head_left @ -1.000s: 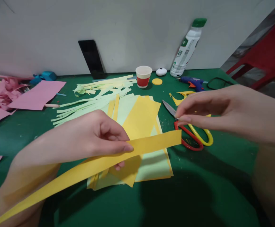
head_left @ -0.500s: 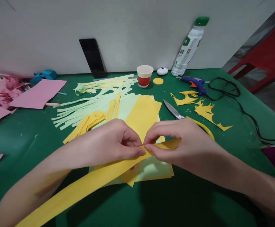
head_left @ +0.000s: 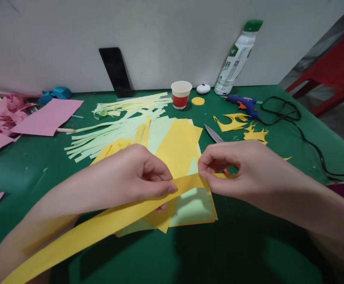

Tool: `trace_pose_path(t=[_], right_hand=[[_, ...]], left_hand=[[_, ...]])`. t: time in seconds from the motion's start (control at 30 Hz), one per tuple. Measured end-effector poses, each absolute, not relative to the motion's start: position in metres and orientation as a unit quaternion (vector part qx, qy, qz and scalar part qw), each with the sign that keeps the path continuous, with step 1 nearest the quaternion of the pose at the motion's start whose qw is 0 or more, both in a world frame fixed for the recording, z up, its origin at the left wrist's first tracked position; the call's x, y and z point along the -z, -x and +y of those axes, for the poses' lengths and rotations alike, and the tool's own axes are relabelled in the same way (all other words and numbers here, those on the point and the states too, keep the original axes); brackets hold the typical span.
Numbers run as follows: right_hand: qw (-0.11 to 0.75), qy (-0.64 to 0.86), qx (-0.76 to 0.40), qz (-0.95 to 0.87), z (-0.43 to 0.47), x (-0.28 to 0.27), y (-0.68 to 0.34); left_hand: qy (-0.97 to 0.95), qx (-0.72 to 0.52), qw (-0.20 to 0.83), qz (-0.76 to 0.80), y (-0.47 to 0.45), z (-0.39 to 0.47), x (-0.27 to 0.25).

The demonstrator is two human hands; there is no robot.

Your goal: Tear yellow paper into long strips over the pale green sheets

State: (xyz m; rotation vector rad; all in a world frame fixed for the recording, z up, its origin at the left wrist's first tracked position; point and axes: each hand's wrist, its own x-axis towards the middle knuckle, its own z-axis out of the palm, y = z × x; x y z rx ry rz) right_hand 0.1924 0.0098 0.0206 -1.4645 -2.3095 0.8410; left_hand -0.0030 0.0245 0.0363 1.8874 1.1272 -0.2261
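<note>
A long yellow paper strip (head_left: pixel 100 227) slants across the front of the view, above the table. My left hand (head_left: pixel 143 177) pinches it near its middle, between thumb and fingers. Farther right, my right hand (head_left: pixel 234 167) pinches the same strip close to its right end. Beneath the strip lie yellow paper sheets (head_left: pixel 179 146) on pale green paper (head_left: pixel 194 207). Scissors (head_left: pixel 213 134) rest beside my right hand, which covers much of their handles. Short yellow strips (head_left: pixel 115 148) lie behind my left wrist, partly hidden.
Pale green strips (head_left: pixel 91 140) and pink paper (head_left: pixel 49 116) lie to the left. Along the wall stand a phone (head_left: pixel 115 73), a paper cup (head_left: pixel 180 96) and a bottle (head_left: pixel 237 59). A glue gun (head_left: pixel 244 104), its cord and yellow scraps (head_left: pixel 231 122) are at the right.
My right hand has slid right along the strip, away from my left hand, and now covers the scissors' handles. My left hand has shifted slightly left, still pinching the strip.
</note>
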Motion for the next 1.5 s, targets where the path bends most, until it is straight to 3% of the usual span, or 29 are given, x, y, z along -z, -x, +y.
trace_pose_path(t=[0.53, 0.67, 0.77, 0.9, 1.03, 1.2, 1.5], right_hand=[[0.125, 0.563, -0.243, -0.780, 0.013, -0.030, -0.227], [0.178, 0.597, -0.200, -0.756, 0.016, -0.031, -0.231], [0.204, 0.539, -0.261, -0.774, 0.019, -0.031, -0.222], [0.162, 0.409, -0.381, -0.814, 0.024, -0.025, -0.209], [0.124, 0.387, -0.431, -0.806, 0.028, -0.021, -0.208], [0.092, 0.391, -0.459, -0.793, 0.030, -0.024, -0.218], [0.118, 0.399, -0.428, -0.802, 0.045, -0.030, -0.256]], left_hand=[[-0.753, 0.076, 0.439, 0.484, 0.008, 0.026, -0.046], [-0.763, 0.059, 0.427, 0.482, 0.011, 0.026, -0.047], [-0.764, 0.052, 0.433, 0.476, 0.011, 0.026, -0.045], [-0.766, 0.037, 0.445, 0.463, 0.011, 0.027, -0.040], [-0.766, 0.025, 0.457, 0.451, 0.009, 0.027, -0.036], [-0.770, 0.016, 0.455, 0.448, 0.008, 0.026, -0.035], [-0.757, -0.013, 0.464, 0.460, 0.013, 0.025, -0.037]])
